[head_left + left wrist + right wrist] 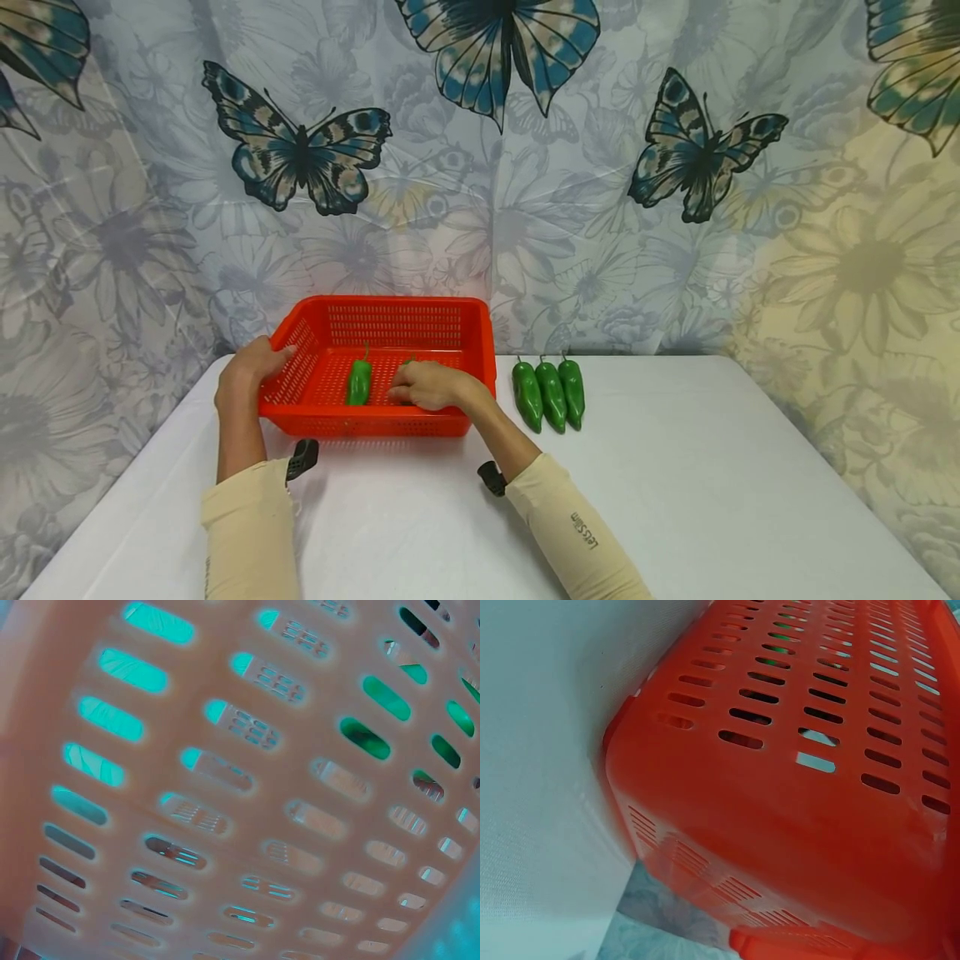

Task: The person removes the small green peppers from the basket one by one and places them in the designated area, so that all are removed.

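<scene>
A red plastic basket (pixel 397 423) with slotted walls stands at the back left of the table in the head view. My left hand (pixel 253 367) grips its left rim, thumb over the inner side. Inside the basket lies one green pepper (pixel 359 382), stem toward the back. To its right my right hand (pixel 431 386) reaches in over the front wall, fingers curled round another green pepper that is mostly hidden beneath them. The left wrist view is filled by the basket wall (pixel 187 742); the right wrist view shows the basket's outside (pixel 780 802), and neither shows a hand.
Three green peppers (pixel 551 395) lie side by side on the white table (pixel 675 475), just right of the basket. A butterfly-and-flower cloth (pixel 540 250) hangs behind the table's back edge.
</scene>
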Available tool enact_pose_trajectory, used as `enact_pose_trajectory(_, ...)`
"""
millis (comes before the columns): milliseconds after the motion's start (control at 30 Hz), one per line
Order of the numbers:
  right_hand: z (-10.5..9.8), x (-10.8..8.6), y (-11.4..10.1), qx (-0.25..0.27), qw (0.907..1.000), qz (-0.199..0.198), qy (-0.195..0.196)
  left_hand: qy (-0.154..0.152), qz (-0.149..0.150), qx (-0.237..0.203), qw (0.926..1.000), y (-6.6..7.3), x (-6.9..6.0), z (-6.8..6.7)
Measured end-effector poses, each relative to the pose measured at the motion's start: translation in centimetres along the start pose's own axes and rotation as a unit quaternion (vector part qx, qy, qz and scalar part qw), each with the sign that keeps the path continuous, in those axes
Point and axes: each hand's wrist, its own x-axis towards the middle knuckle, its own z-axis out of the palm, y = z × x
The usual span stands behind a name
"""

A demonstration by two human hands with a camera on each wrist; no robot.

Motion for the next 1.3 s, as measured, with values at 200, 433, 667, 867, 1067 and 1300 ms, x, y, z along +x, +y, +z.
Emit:
enact_pose_trajectory(200,0.12,-0.20,-0.05,-0.022,0.9975,0.039,0.054,-0.002,0.003,-0.001,1.0000,0.03,0.02,-0.03)
enact_pose_trajectory(433,0.66,-0.18,-0.02,-0.037,0.9920,0.068,0.099,-0.001,0.003,-0.003,1.0000,0.06,-0.03,0.07)
enact_pose_trajectory(667,0.64,-0.12,-0.08,-0.036,0.9921,0.064,0.102,0.001,0.005,-0.002,1.0000,0.09,-0.01,0.08)
enact_pose_trajectory(867,0.59,-0.23,-0.23,-0.048,0.9914,0.089,0.084,-0.001,0.004,-0.001,1.0000,0.06,-0.04,0.00)
enact_pose_trajectory(1067,0.64,-0.19,-0.19,-0.044,0.9920,0.094,0.072,-0.003,0.008,0.003,1.0000,0.02,-0.05,-0.05)
enact_pose_trajectory(1300,0.57,-0.14,-0.25,-0.048,0.9916,0.109,0.050,-0.005,0.011,0.005,0.9999,0.05,0.05,-0.10)
